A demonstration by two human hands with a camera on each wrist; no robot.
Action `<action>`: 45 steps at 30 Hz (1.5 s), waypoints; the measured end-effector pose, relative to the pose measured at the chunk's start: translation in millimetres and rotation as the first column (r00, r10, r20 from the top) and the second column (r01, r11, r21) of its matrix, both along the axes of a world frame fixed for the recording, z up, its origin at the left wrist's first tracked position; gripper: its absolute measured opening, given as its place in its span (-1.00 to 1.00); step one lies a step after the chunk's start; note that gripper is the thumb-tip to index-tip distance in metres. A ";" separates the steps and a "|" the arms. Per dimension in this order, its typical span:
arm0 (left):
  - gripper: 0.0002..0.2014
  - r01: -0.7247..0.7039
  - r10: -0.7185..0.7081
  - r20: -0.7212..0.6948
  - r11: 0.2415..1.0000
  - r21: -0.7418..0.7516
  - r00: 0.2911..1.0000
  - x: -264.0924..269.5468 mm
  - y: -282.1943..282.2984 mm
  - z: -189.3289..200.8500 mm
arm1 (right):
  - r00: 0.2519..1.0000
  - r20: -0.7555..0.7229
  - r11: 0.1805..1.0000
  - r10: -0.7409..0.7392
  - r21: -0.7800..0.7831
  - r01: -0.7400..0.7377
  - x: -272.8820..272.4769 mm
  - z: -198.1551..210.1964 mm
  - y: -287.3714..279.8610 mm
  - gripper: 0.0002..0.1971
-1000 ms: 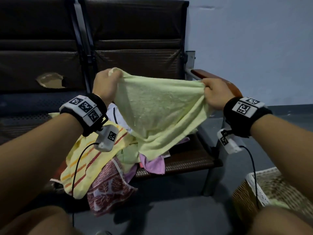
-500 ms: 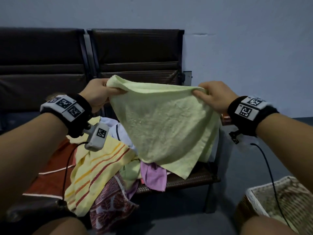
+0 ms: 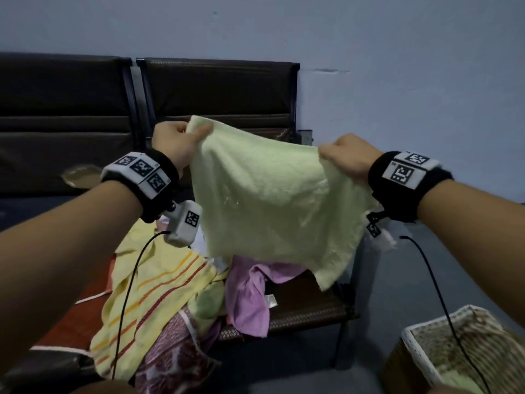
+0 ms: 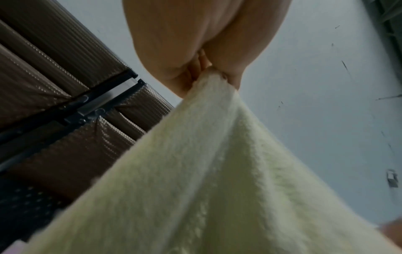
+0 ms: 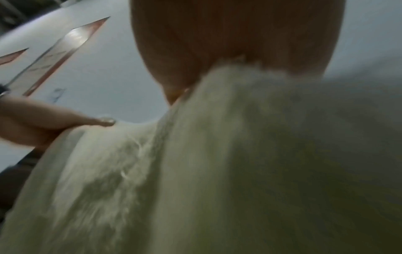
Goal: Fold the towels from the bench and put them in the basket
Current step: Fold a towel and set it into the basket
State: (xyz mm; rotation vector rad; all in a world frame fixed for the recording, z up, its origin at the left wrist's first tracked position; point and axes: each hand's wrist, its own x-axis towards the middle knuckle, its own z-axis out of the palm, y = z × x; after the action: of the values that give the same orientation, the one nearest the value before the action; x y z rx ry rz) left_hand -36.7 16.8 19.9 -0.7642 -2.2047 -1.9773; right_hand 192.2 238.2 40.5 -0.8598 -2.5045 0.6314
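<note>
A pale yellow-green towel (image 3: 272, 203) hangs spread in the air in front of the bench. My left hand (image 3: 181, 140) pinches its top left corner and my right hand (image 3: 345, 157) grips its top right corner. The left wrist view shows the towel (image 4: 195, 180) bunched between finger and thumb of that hand (image 4: 208, 68). In the right wrist view the towel (image 5: 217, 171) fills the frame below the right hand (image 5: 228, 51). More towels lie heaped on the bench seat (image 3: 306, 308): a yellow striped one (image 3: 153, 291), a pink one (image 3: 252, 297), a maroon patterned one (image 3: 173, 356). The wicker basket (image 3: 420, 354) stands at the lower right.
The dark bench backrest (image 3: 218, 92) stands against a blue-grey wall (image 3: 397, 81). A red cloth (image 3: 71, 322) covers the seat to the left. Grey floor (image 3: 284, 365) lies between bench and basket. Cables run from both wrist cameras.
Both hands have lifted the towel higher and drawn its top edge out wider. The towel now hangs flatter, and its lower corner has risen off the heap.
</note>
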 end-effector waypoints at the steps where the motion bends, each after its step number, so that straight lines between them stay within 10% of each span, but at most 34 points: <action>1: -0.67 -0.009 0.008 0.037 1.000 0.014 0.999 1.7 4.6 -1.6 | 1.000 0.003 0.997 0.004 -0.073 -0.003 -2.3 -3.1 1.2 -0.58; 7: -0.71 0.082 -0.144 0.257 0.968 0.238 0.956 46.0 30.4 -7.5 | 0.977 -0.210 0.858 -0.045 -0.510 -0.070 -20.9 -14.8 -2.6 -0.64; 15: -0.71 0.535 -0.546 0.096 0.836 0.120 0.832 131.4 43.8 -26.7 | 0.952 -0.289 0.644 0.099 -0.711 -0.283 -35.1 -13.2 -35.9 -0.60; 17: -0.74 0.572 -0.576 0.093 0.817 0.069 0.812 132.7 39.0 -27.9 | 0.962 -0.220 0.693 0.164 -0.668 -0.271 -31.6 -15.1 -37.0 -0.63; 23: -0.62 0.313 -0.327 0.125 0.942 0.119 0.937 102.1 32.9 -28.4 | 0.896 -0.239 0.629 0.375 -0.645 -0.435 -19.0 -25.7 -35.1 -0.60; 26: -0.38 0.607 -0.589 0.321 0.793 0.053 0.742 84.2 30.4 -27.9 | 0.856 -0.279 0.598 0.434 -0.622 -0.506 -16.7 -26.3 -38.2 -0.56; 29: -0.51 0.725 -0.658 0.392 0.687 -0.036 0.643 70.1 28.2 -27.1 | 0.864 -0.261 0.657 0.430 -0.566 -0.498 -12.7 -24.1 -30.1 -0.79; 34: -0.77 0.582 -0.537 0.236 0.787 -0.207 0.810 41.2 51.5 -29.0 | 0.925 0.243 0.947 0.294 -0.204 -0.247 -4.8 -20.7 7.9 -0.77; 39: -0.77 0.342 -0.357 -0.012 0.903 -0.262 0.934 20.0 89.3 -27.5 | 0.995 -0.096 0.993 0.035 -0.105 -0.045 -26.2 -35.5 37.4 -0.89; 45: -0.84 0.367 -0.366 -0.104 0.930 -0.012 0.925 2.8 106.6 0.8 | 0.870 -0.493 1.000 0.018 0.007 -0.016 -53.1 -31.2 44.4 -0.80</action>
State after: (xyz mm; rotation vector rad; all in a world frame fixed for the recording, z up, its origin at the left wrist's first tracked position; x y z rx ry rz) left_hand -33.9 123.4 20.7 -1.3332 -2.1147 -2.0359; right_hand 139.1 282.6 9.3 -0.5811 -2.0471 0.7457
